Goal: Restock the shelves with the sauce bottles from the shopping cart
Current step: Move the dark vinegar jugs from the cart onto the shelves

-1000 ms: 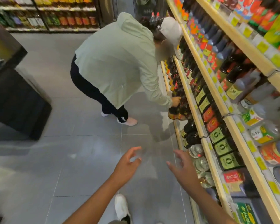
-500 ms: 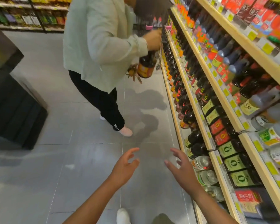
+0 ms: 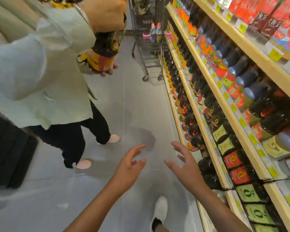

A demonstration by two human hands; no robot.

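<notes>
Leftmost, another person [image 3: 40, 67] in a pale green jacket is seen standing on the floor [image 3: 137, 106]. A large dark bottle [image 3: 105, 52] with a yellow and red label is held upright in front of that person and supported from beneath by one hand.

Next, the left grip [image 3: 129, 166], a bare hand, is held out over the floor with its fingers spread apart and nothing in it. Beyond it, at the far end of the aisle floor, the shopping cart [image 3: 147, 41] is parked close against the front edge of the shelves [image 3: 258, 52]. The sauce bottles [image 3: 155, 31] to be restocked are seen standing in it, at least two with red caps, well apart from both grips. The right grip [image 3: 186, 166] is likewise spread open and empty, and is held near the front edge of the lowest shelf. Further right, the shelves are packed with rows of shelved bottles [image 3: 194, 131].

No bottle is judged to have been collected yet, so the cart has to be reached first. A collision could be caused by the other person, by whom the left of the aisle is narrowed and a heavy bottle is carried. A bottle at a shelf edge could also be knocked off if the rows are brushed by the right arm in passing.
</notes>
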